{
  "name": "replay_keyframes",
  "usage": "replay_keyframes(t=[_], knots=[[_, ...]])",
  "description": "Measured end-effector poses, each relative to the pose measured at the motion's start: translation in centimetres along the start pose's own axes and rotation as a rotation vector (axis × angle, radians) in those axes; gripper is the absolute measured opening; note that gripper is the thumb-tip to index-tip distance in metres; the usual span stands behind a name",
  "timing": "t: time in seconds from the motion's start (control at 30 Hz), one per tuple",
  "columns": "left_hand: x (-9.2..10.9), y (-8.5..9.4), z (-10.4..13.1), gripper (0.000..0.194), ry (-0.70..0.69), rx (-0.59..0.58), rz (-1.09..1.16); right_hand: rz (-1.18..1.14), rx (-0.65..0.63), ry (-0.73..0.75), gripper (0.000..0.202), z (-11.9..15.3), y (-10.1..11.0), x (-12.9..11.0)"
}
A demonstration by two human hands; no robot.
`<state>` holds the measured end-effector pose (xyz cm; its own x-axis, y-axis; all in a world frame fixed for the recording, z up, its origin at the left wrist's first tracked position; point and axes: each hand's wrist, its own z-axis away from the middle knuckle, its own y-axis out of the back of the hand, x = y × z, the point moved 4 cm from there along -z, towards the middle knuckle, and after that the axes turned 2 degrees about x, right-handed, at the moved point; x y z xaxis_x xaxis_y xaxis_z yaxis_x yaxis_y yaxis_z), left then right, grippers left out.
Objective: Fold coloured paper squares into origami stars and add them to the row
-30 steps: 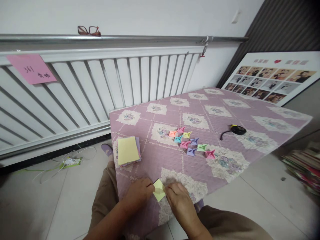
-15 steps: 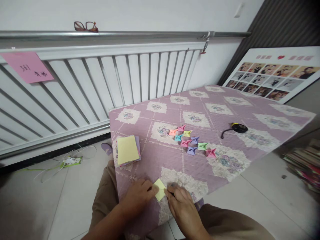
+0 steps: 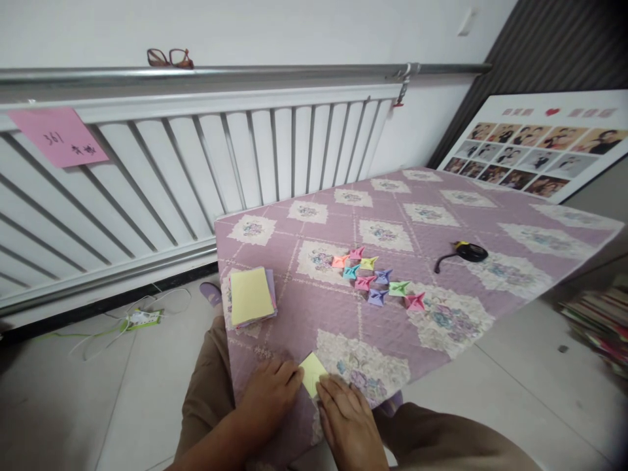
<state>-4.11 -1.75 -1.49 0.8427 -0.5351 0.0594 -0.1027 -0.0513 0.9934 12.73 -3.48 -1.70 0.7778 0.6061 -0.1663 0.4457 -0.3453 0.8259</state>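
A small pale-yellow origami paper (image 3: 312,373), folded into a square, lies on the table near its front edge. My left hand (image 3: 271,394) has its fingers curled together, and their tips hold the paper's left corner. With fingers stretched out and lying flat, my right hand (image 3: 347,415) presses on the paper's lower right edge. Its fingertips cover part of that edge. To the upper left sits a stack of square paper (image 3: 252,296) with a yellow sheet on top. Several small folded paper pieces (image 3: 377,277) in pink, blue, green, yellow and purple stand in rows farther back.
A black tape measure (image 3: 470,251) lies to the right on the purple flowered tablecloth (image 3: 314,307). Behind the table runs a white radiator (image 3: 289,157) with a pipe above it. A photo board (image 3: 534,144) leans at the back right. A power strip (image 3: 143,318) lies on the floor.
My right hand has shifted slightly left and down, and its fingers went from a pinch at the paper's right corner to flat on its lower right edge. My left hand stays at the left corner.
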Motion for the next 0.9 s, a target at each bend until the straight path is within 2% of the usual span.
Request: replay_keyframes(t=[0.13, 0.27, 0.4, 0.5, 0.6, 0.7, 0.8, 0.9], knots=[[-0.2, -0.2, 0.2, 0.030, 0.096, 0.015, 0.022, -0.062, -0.091, -0.053, 0.026, 0.1, 0.4, 0.9], [-0.6, 0.0, -0.4, 0.019, 0.134, -0.025, 0.096, -0.140, -0.253, -0.217, 0.049, -1.8, 0.8, 0.8], [-1.0, 0.6, -1.2, 0.011, 0.139, -0.081, 0.127, -0.132, -0.340, -0.283, 0.032, -3.8, 0.9, 0.6], [-1.1, 1.1, -1.6, 0.015, 0.085, -0.047, 0.123, -0.129, -0.379, -0.273, 0.025, -4.2, 0.8, 0.8], [-0.6, 1.4, -1.8, 0.021, -0.047, 0.012, 0.121, -0.141, -0.390, -0.273, 0.022, -4.2, 0.9, 0.9], [-0.3, 1.0, -2.0, 0.013, -0.123, 0.039, 0.100, -0.177, -0.370, -0.277, 0.018, -4.2, 1.2, 0.9], [-0.2, 0.7, -2.3, 0.009, -0.099, 0.073, 0.099, -0.204, -0.328, -0.264, 0.023, -4.1, 1.1, 1.1], [0.0, 1.1, -2.4, 0.009, -0.044, 0.086, 0.169, -0.201, -0.220, -0.263, 0.022, -3.7, 0.7, 1.6]])
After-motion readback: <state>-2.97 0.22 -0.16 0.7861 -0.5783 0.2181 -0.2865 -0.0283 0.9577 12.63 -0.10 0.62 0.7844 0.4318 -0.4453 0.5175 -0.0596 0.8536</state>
